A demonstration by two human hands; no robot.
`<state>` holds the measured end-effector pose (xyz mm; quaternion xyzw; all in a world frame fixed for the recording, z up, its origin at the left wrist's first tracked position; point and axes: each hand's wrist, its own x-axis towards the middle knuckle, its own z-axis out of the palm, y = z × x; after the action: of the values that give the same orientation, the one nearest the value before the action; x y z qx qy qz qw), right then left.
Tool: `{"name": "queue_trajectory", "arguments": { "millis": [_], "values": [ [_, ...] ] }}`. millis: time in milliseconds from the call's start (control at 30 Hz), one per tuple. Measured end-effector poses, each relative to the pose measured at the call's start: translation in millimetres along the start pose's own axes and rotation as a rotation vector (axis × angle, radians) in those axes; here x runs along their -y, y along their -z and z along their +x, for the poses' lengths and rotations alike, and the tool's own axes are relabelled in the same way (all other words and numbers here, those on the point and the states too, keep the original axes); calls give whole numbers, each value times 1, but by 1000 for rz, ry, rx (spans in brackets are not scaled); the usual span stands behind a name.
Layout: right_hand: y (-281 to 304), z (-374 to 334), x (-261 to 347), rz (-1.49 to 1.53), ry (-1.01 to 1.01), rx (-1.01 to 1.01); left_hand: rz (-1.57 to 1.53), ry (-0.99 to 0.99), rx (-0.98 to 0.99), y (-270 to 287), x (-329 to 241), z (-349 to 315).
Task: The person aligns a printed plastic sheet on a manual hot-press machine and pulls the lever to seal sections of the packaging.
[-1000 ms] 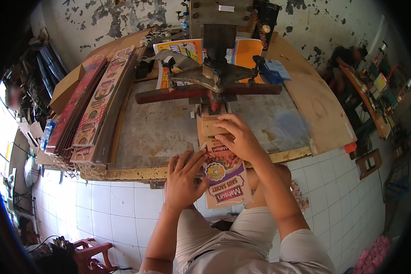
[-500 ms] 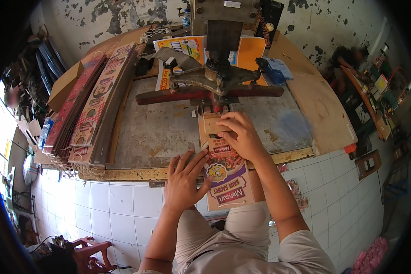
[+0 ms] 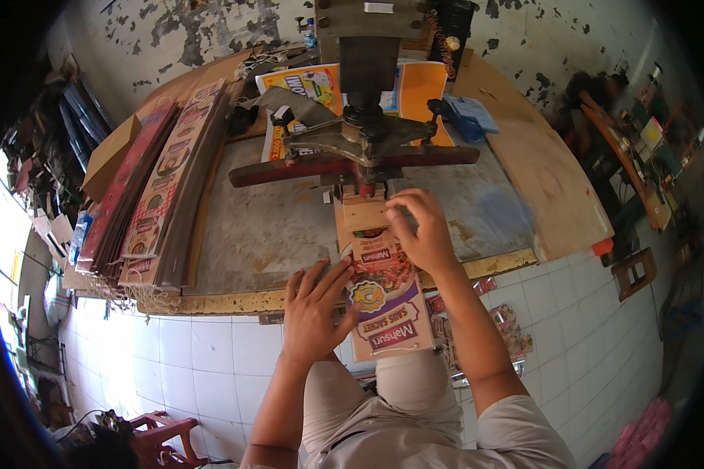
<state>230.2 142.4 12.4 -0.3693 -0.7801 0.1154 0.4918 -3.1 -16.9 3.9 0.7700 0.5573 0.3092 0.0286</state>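
Pressing down with both hands, we hold a printed cardboard strip (image 3: 385,301) that runs from under the metal press (image 3: 364,141) out over the near edge of the workbench (image 3: 289,227). Our left hand (image 3: 314,313) lies flat with its fingers spread, its fingertips touching the strip's left edge near a round yellow mark. Our right hand (image 3: 421,230) rests on the strip's far part, just below the press, fingers curled and bearing down on the card rather than pinching it. A stack of printed cardboard strips (image 3: 152,195) lies along the left side of the bench, well apart from our hands. Orange and yellow printed sheets (image 3: 414,86) lie behind the press.
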Motion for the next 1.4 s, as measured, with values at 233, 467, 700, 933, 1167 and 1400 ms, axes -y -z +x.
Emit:
{"name": "queue_trajectory", "arguments": {
  "millis": [233, 467, 700, 933, 1167, 1400],
  "values": [
    [-8, -12, -21, -344, -114, 8, 4, -5, -5, -2, 0, 0],
    [-10, -13, -19, -435, -121, 110, 5, 5, 10, -1, -1, 0],
    [-13, -13, -19, -454, -106, 108, 4, 5, 15, -1, 0, 0],
    [-12, -14, -22, -450, -108, 107, -2, 1, 20, 0, -1, 1],
    [-13, -15, -22, -425, -112, 123, -26, 3, 13, 2, -1, -1],
    [3, -8, 0, -176, 21, 28, -17, -15, -3, 2, 0, -2]
  ]
}}
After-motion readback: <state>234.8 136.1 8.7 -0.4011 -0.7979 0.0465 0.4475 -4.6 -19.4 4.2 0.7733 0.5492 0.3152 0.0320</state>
